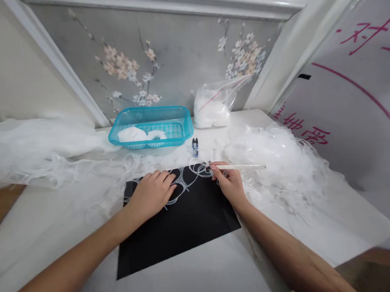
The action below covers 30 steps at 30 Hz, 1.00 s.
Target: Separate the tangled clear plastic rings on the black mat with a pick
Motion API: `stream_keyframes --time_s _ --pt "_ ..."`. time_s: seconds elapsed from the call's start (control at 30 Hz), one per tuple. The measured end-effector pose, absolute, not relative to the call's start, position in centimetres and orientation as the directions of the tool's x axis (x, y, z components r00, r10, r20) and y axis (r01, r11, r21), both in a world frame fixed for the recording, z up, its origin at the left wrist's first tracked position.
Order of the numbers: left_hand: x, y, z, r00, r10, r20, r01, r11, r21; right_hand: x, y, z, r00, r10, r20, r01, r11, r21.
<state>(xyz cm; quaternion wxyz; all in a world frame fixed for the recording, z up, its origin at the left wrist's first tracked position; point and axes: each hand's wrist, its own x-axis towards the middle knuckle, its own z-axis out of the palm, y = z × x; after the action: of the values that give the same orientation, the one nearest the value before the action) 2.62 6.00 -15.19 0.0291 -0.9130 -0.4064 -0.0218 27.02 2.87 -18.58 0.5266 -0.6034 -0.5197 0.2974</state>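
Step in hand, as I judge it: handling translucent rings [176,200] against the black sheet [182,235], with one hand steadying and the other working a tool. The rings lie along the far part of the sheet, several overlapping, some partly covered by my left hand [153,192]. The sheet rests at a slant on the white worktop [202,269].

Left hand: palm down, fingers extended and slightly parted, resting over the rings and the sheet. No object is seen gripped; whatever lies beneath the palm is hidden.

Right hand [228,182]: thumb and forefinger pinch a slim white tool [245,166] near its dark end, beside the rings at the sheet's far right corner. The shaft points out to my right. Whether its tip touches a ring cannot be told.

Surroundings: small blue snips [195,148] lie just beyond the sheet. Behind them stand a blue basket [151,144] with white pieces inside and a clear bag [212,112] of white material. Loose translucent heaps [275,163] flank the sheet on both sides.

Requirement, in my judgement: any further movement of the tool calls for a light, steady pinch, with the left hand kept still so the overlapping rings do not drag.
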Motion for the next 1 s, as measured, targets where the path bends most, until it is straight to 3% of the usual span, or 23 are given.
stream_keyframes --time_s 0.1,0.23,0.33,0.43,0.5,0.57,0.67,0.8,0.9,1.0 --pt "2.5 6.6 -14.2 0.614 0.788 -0.051 0.787 -0.615 -0.040 27.6 3.2 -19.0 0.406 0.906 0.121 0.206 0.038 -0.978" --pt "1.7 6.0 -12.7 0.632 0.739 -0.234 0.772 -0.627 0.105 27.6 3.0 -19.2 0.492 0.866 0.088 0.139 0.021 -0.990" --pt "0.5 5.1 -11.7 0.666 0.695 -0.272 0.746 -0.631 0.213 27.5 2.9 -19.1 0.519 0.844 0.136 0.119 0.086 -0.989" --pt "-0.6 4.4 -10.6 0.630 0.716 -0.301 0.775 -0.600 0.197 27.4 3.0 -19.2 0.544 0.820 0.176 0.078 0.160 -0.984" --pt "-0.7 4.2 -9.9 0.595 0.764 -0.249 0.804 -0.575 0.153 27.5 3.2 -19.4 0.568 0.807 0.162 0.007 0.192 -0.981" --pt "-0.1 4.2 -9.6 0.569 0.815 -0.105 0.822 -0.560 0.106 27.6 3.4 -19.5 0.584 0.801 0.130 -0.093 0.226 -0.970" --pt "1.8 4.2 -10.3 0.614 0.786 0.078 0.779 -0.619 0.101 27.6 3.6 -19.3 0.601 0.796 0.071 -0.224 0.254 -0.941" --pt "5.0 4.3 -13.1 0.780 0.615 0.113 0.596 -0.786 0.163 27.7 3.6 -18.7 0.604 0.797 0.017 -0.317 0.259 -0.912" --pt "7.3 5.0 -15.4 0.793 0.598 0.121 0.594 -0.802 0.065 27.8 3.7 -18.3 0.572 0.818 -0.057 -0.430 0.239 -0.871" --pt "8.8 5.9 -16.3 0.790 0.605 0.100 0.604 -0.796 0.041 27.8 3.5 -17.7 0.490 0.853 -0.182 -0.582 0.164 -0.797"
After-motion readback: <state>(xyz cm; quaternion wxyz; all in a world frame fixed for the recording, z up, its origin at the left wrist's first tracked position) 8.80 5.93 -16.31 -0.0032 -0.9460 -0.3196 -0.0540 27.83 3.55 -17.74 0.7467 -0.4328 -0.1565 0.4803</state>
